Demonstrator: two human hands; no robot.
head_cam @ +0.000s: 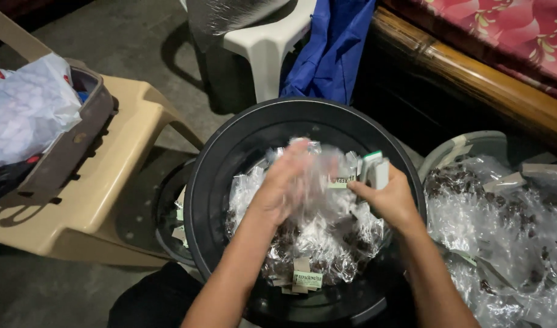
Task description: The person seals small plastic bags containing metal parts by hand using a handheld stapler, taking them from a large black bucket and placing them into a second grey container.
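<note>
- Left hand (285, 185) is reaching over the black tub (217, 176), fingers blurred and curling around a clear bag (318, 176).
- Right hand (389, 197) is pinching a stack of paper labels (374, 170), white with green edges.
- Clear packets (315, 243) of brown pieces are filling the tub.

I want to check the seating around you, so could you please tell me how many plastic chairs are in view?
2. A beige plastic chair stands at left, bearing a grey basket. A white plastic chair stands at top centre, beyond the black tub. Others may lie outside the frame.
</note>
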